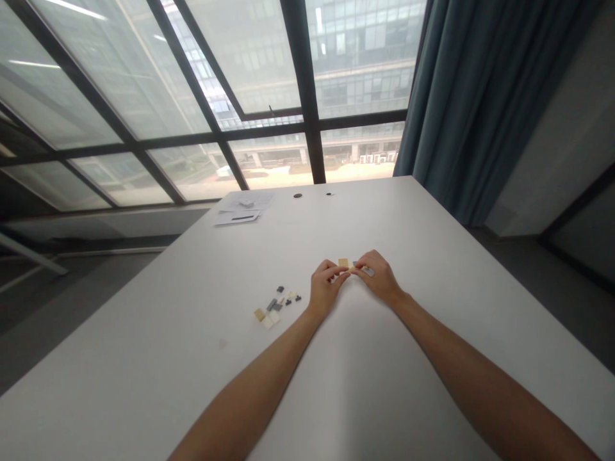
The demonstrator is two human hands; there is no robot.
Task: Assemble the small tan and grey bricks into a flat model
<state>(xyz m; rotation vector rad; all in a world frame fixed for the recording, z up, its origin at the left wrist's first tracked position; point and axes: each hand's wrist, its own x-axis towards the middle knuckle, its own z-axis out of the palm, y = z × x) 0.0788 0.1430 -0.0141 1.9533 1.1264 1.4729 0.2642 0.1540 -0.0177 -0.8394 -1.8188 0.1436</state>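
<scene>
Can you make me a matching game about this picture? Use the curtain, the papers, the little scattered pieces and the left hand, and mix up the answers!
Things:
1. Curtain
2. Papers
3. Scattered pieces
4. Left hand

Clues:
A. Close to the right hand
B. Near the far left corner of the table
C. Black, grey, tan and cream
D. Blue, hanging beside the window

Right pairs: 1-D, 2-B, 3-C, 4-A

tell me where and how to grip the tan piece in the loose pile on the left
Probably pinch the tan piece by opposite edges at its left end, coming from the left: it looks flat and low, with pale pieces close on its right.
</scene>
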